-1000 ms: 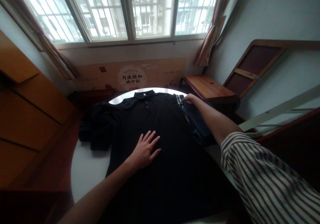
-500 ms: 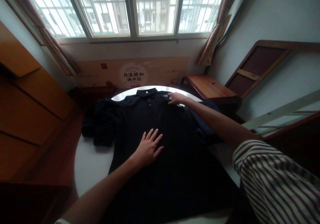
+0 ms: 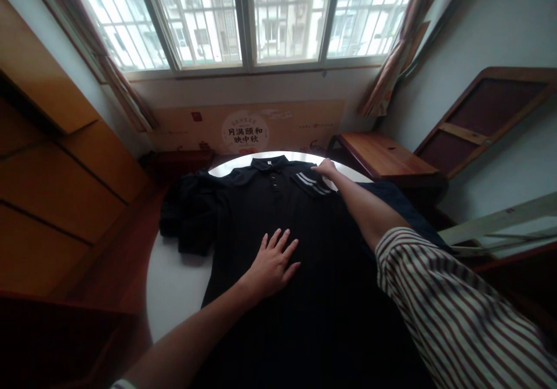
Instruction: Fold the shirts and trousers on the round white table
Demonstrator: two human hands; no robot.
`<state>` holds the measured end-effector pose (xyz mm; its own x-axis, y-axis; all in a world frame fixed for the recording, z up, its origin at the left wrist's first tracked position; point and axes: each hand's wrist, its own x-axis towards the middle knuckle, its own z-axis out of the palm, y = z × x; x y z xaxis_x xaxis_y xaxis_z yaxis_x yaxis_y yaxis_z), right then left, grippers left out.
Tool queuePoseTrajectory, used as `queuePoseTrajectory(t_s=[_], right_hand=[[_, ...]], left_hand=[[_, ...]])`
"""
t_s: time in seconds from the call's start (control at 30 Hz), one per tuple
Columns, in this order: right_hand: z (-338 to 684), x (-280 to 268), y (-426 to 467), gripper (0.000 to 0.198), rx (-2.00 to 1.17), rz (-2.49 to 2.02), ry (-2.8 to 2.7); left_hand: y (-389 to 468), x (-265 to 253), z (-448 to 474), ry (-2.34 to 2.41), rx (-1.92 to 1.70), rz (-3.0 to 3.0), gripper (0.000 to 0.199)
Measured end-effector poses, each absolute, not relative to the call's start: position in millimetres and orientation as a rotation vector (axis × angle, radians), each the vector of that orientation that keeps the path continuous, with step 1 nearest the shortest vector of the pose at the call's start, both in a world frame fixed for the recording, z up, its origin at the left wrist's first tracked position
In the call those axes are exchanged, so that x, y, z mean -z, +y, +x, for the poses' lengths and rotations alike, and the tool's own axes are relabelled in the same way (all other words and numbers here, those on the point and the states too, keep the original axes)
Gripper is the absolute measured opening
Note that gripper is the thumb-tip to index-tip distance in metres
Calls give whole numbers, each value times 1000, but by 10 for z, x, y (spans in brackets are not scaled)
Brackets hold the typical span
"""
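Here, the black polo shirt (image 3: pixel 261 209) lies spread on the round white table (image 3: pixel 180 284), its collar (image 3: pixel 268 164) toward the window (image 3: pixel 287 18), and the person's left hand (image 3: pixel 275 266) rests palm down on its front with fingers spread wide. The right hand (image 3: pixel 326 170) is at the shirt's shoulder edge, just beside the inward-folded, white-striped sleeve (image 3: pixel 310 184), its fingers drawn close together, though one cannot tell whether they pinch cloth. A dark bundle of clothing (image 3: pixel 191 212) sits beside the shirt on the left, and a navy garment (image 3: pixel 404 203) lies beyond the right forearm.
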<state>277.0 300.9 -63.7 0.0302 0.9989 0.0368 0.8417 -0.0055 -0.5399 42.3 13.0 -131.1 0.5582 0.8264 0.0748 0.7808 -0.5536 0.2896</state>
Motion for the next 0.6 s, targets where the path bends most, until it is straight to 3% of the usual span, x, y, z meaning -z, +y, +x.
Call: queuePoseTrajectory(t_s=[0.23,0.33,0.47,0.6], right_hand=[[2752,609,3095,17,-364,-2095,-1805],[2697,544,3022,21,-307,-2107,-1890],[2407,435,2654,35,-226,-1949,-2137],[2048,409,1760,22,-119,-1579,-2575]], left_hand=[[131,1331,426,1336,-304,2561,62],[130,1338,430,1346,-304,2570,61],[148,1346,432,1355,-318,2585,61],[253,1273,308,1382,-535,2531,41]])
